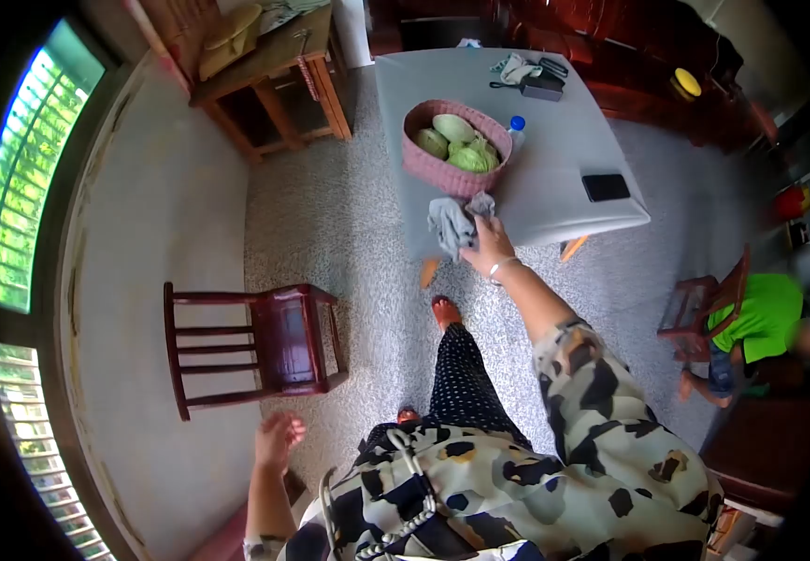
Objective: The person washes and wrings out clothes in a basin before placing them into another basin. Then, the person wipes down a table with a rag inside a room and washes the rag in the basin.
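My right hand (489,245) is closed on a grey cloth (451,224) at the near edge of the covered table (554,201). The crumpled cloth hangs partly to the left of my fingers. Just beyond it stands a pink woven basket (437,173) holding several round green vegetables (470,154). A bottle with a blue cap (517,123) is beside the basket, and a black phone (605,187) lies near the table's right corner. My left hand (280,436) hangs at the lower left, fingers apart, with nothing in it.
A dark red chair (288,341) stands at left, near the wall. Beyond it is a wooden cabinet (274,89). On the table's far part lie a dark box (542,89) and a patterned cloth (517,68). A person in green (762,313) sits on a chair at right.
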